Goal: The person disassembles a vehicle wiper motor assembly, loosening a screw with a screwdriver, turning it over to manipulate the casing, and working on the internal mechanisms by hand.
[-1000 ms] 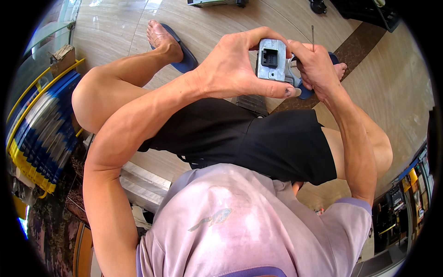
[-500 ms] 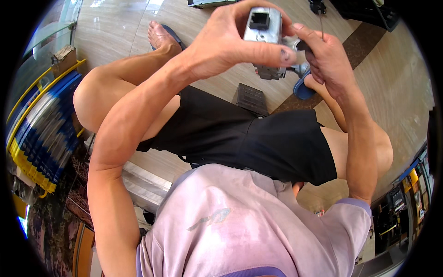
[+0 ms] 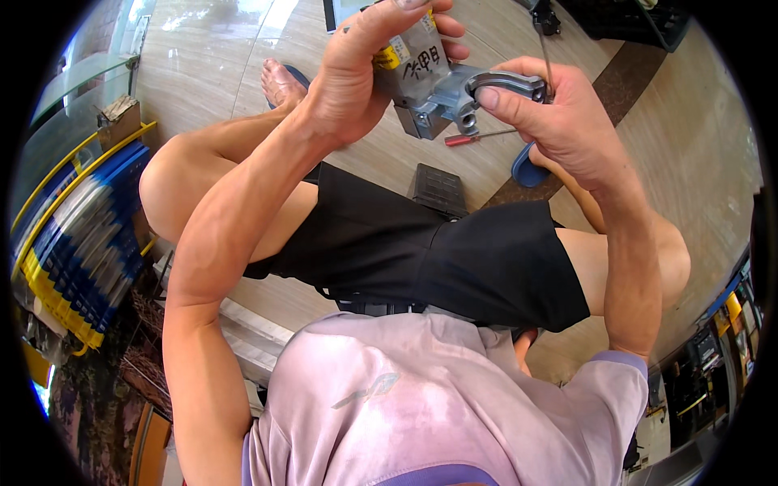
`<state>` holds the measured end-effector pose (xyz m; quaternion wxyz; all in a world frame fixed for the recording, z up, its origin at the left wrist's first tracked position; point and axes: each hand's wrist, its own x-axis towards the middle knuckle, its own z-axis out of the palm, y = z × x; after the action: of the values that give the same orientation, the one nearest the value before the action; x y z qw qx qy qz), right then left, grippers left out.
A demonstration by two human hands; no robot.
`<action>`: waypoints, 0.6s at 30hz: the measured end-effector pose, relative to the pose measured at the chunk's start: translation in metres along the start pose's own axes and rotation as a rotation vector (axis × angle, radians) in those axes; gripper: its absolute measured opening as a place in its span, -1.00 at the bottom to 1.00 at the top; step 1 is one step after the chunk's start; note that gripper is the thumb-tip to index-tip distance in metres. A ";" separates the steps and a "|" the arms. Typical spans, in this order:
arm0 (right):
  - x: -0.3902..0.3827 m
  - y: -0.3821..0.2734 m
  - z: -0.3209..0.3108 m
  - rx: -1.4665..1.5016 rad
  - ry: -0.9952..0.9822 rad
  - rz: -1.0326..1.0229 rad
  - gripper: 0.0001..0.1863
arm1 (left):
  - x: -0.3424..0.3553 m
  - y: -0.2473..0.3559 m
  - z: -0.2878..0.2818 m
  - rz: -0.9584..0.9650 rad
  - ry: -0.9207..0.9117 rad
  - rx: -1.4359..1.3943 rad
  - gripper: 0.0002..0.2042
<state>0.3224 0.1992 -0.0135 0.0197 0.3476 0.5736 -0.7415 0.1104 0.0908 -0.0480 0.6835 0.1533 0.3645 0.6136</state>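
At the top centre my left hand (image 3: 356,77) is closed round a grey metal housing (image 3: 420,69) with yellow-and-white labels and black handwriting on its side. A cast metal bracket with bolt holes sticks out of its lower right. My right hand (image 3: 563,113) pinches a curved metal clamp piece (image 3: 506,79) between thumb and fingers, up against this bracket; whether the two are fastened together I cannot tell. A thin dark rod (image 3: 545,53) shows just above the right hand's fingers. Below the housing appears a screwdriver with a red handle (image 3: 459,140), its shaft pointing toward my right hand.
Between my legs on the tiled floor stands a black plastic case (image 3: 438,188). A yellow rack (image 3: 81,174) with blue-and-yellow packs is at the left, a small cardboard box (image 3: 118,120) on it. A black tray (image 3: 628,23) lies top right, and crowded shelves (image 3: 721,348) line the right.
The housing has turned over, from its end with a square opening to its labelled side, and shifted left. The curved clamp piece and the red-handled screwdriver have come into sight.
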 end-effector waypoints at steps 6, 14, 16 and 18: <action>-0.001 -0.011 0.016 -0.061 0.051 0.059 -0.62 | 0.000 -0.001 0.001 0.057 0.094 0.020 -0.50; -0.001 -0.009 0.023 -0.077 0.158 -0.007 -0.59 | 0.003 0.003 0.007 0.142 0.075 0.023 -0.49; -0.001 -0.003 0.024 -0.071 0.183 -0.049 -0.58 | 0.004 0.007 0.011 0.120 0.081 0.048 -0.49; -0.002 -0.003 0.025 -0.054 0.186 -0.064 -0.59 | -0.002 0.017 0.025 0.113 0.082 0.009 -0.48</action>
<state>0.3100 0.1782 -0.0075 -0.0481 0.3960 0.6034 -0.6905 0.1152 0.0981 -0.0195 0.6314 0.1517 0.3858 0.6554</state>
